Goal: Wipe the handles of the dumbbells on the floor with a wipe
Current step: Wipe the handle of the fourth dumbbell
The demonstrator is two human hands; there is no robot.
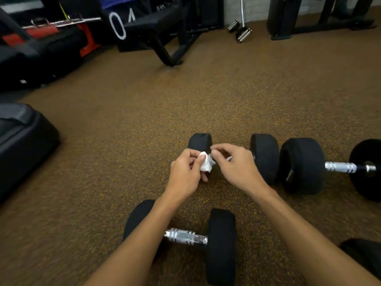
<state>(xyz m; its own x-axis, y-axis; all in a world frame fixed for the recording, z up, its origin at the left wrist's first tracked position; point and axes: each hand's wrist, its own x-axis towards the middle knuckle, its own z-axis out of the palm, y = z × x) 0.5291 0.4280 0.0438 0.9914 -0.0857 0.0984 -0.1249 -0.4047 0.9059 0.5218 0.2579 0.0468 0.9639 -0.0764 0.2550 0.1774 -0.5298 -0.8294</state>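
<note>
Three black dumbbells with chrome handles lie on the speckled brown floor. The middle dumbbell (265, 155) is half hidden behind my hands, its handle covered. Another dumbbell (303, 164) lies to its right with a bare handle, and the nearest dumbbell (221, 244) lies below my forearms. A crumpled white wipe (206, 164) sits between my hands above the middle dumbbell. My left hand (185, 174) grips the wipe with thumb and fingers. My right hand (237, 164) pinches the wipe's right edge with its fingertips.
A black padded bench (22, 139) stands at the left. A weight bench frame (162, 38) and a rack with red parts (43, 34) fill the back left. Chrome bar ends (241, 32) and a black machine base (309, 23) stand at the back. A dark object (362, 259) sits at the lower right.
</note>
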